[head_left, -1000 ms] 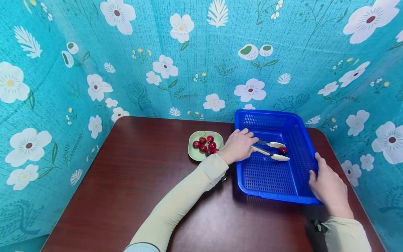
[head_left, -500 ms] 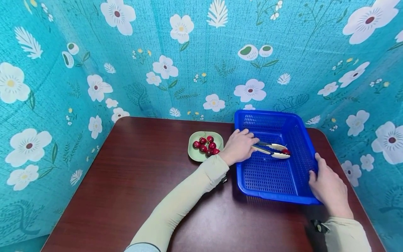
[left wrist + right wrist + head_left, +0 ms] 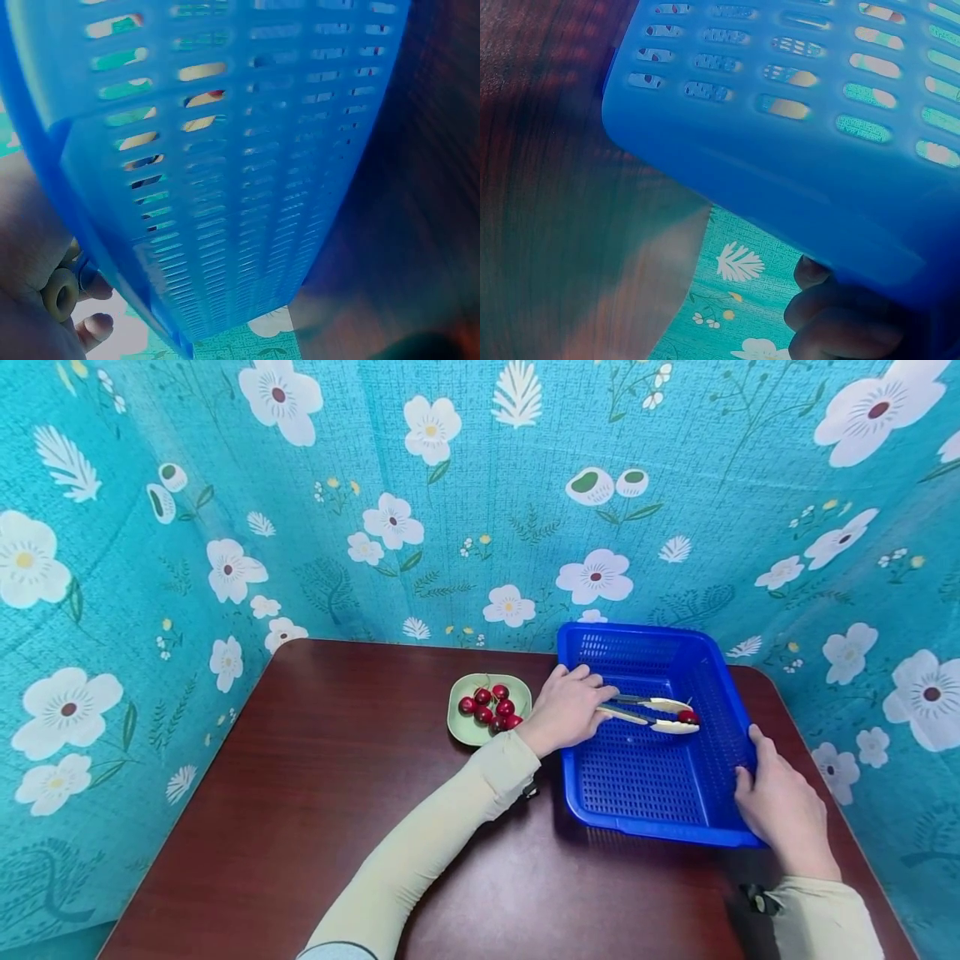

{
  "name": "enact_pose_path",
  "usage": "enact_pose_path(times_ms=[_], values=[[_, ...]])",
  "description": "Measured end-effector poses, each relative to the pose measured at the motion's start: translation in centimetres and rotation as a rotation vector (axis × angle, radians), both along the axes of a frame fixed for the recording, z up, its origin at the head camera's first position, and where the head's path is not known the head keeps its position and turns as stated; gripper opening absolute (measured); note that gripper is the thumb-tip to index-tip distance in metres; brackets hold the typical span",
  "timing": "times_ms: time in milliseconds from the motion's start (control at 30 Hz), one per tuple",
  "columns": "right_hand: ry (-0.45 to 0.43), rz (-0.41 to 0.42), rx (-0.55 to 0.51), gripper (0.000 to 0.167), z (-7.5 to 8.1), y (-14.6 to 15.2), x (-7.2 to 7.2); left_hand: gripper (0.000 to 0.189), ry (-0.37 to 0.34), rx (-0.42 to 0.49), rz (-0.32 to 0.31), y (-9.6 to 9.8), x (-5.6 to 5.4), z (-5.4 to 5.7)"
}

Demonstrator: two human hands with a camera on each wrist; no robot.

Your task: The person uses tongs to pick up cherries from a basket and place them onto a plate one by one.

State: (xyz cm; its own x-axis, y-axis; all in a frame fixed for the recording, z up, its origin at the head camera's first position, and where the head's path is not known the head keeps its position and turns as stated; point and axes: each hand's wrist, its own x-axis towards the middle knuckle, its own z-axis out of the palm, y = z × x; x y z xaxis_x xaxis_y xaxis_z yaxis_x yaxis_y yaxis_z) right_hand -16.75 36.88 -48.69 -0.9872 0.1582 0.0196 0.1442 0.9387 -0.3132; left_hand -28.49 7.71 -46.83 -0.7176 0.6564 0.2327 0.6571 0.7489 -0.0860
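In the head view my left hand (image 3: pixel 566 706) grips a pair of tongs (image 3: pixel 626 714) over the left rim of a blue basket (image 3: pixel 637 822). The tongs reach into the basket, their pale tips around a red cherry (image 3: pixel 687 717). The left wrist view shows the rounded handle end of the tongs (image 3: pixel 61 295) by the fingers, outside the basket wall (image 3: pixel 225 187). At the right side, my right hand (image 3: pixel 783 802) holds the basket's rim, thumb inside. Its curled fingers (image 3: pixel 832 330) show under the rim in the right wrist view.
A pale green dish (image 3: pixel 465 735) with several dark red cherries (image 3: pixel 483 714) stands left of the basket. Both rest on a dark brown table (image 3: pixel 337 777). A turquoise flowered curtain (image 3: pixel 465 527) hangs behind and along the sides.
The tong tips and the cherry have shifted slightly right inside the basket. The right hand, basket and dish have stayed in place.
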Motion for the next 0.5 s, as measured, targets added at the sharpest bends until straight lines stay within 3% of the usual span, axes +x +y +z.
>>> enact_pose_path(times_ms=[500], values=[[-0.004,-0.003,0.004,0.078,-0.1,0.2,0.0,0.042,0.024,0.07,-0.016,-2.3,1.2,2.0]])
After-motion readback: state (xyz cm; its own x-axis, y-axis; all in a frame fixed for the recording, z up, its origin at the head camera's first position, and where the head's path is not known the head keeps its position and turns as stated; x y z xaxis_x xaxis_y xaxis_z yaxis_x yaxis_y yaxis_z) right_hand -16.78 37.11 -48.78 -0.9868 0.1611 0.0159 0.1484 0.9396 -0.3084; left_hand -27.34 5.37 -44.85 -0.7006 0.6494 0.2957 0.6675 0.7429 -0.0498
